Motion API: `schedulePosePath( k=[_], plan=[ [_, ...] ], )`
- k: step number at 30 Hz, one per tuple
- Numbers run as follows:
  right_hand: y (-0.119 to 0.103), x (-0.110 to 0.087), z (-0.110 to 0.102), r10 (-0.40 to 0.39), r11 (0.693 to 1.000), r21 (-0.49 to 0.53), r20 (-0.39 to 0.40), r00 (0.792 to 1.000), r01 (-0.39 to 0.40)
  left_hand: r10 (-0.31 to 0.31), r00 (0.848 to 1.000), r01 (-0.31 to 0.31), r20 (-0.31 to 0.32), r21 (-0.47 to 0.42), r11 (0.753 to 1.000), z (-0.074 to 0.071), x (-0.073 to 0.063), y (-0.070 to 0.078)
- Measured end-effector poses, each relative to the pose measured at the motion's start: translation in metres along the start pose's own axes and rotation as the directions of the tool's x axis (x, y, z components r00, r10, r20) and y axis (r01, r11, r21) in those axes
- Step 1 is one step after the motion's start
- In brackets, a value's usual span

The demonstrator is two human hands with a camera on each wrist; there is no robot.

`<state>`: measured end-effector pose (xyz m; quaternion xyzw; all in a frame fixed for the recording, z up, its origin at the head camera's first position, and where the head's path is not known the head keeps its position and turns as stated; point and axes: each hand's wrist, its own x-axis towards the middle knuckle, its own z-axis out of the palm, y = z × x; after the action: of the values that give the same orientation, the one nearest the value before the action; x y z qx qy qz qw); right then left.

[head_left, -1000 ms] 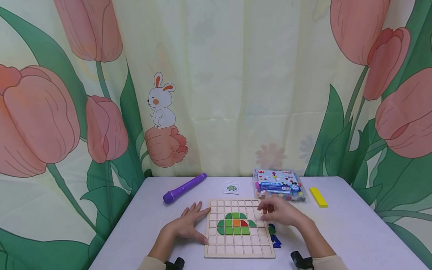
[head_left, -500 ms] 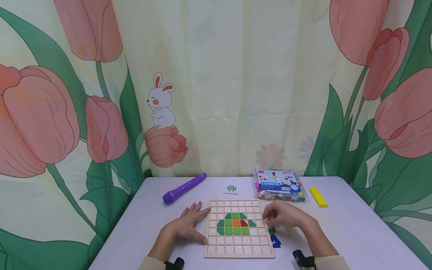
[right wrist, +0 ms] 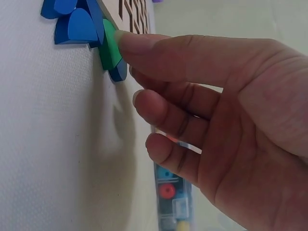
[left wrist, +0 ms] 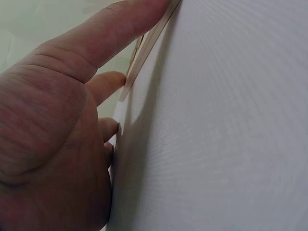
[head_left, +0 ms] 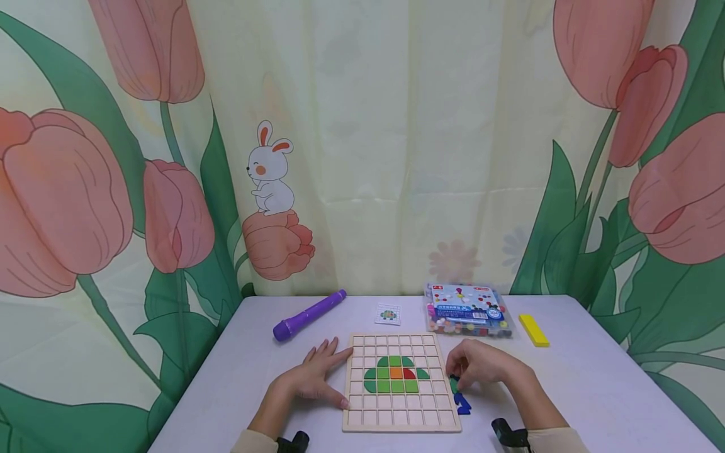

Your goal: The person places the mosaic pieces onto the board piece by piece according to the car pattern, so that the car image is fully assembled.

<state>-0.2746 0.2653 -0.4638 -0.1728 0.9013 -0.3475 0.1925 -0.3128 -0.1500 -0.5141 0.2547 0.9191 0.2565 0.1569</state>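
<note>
Right wrist, right hand (right wrist: 236, 120) at green block (right wrist: 110, 45), grip unclear, only head view showing whole board (head_left: 399, 416), left hand (head_left: 311, 379) unclenched beside it

At twelve o'clock I am facing a pale cream curtain (head_left: 362, 145), hanging in faint vertical folds. Large printed pink tulips (head_left: 70, 195) are flanking it at ten and two; a printed white rabbit (head_left: 274, 195) is sitting between ten and twelve. Below, a white table (head_left: 583, 371) is narrowing toward twelve. Soft light is falling evenly.
</note>
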Motion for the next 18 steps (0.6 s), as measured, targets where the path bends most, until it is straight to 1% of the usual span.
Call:
schedulePosePath(
  k=[6,18],
  plan=[
    [0.0033,0.0007,0.0008,0.003,1.0,-0.018,0.003,1.0,-0.003,-0.001,1.0,0.001,0.0,-0.003,1.0,0.0007,0.0011,-0.0013],
    [0.0072,0.0022,0.0024,0.013,1.0,-0.008,0.006,1.0,-0.013,0.004,1.0,-0.004,-0.002,0.005,1.0,0.0016,0.002,-0.003]
  ],
)
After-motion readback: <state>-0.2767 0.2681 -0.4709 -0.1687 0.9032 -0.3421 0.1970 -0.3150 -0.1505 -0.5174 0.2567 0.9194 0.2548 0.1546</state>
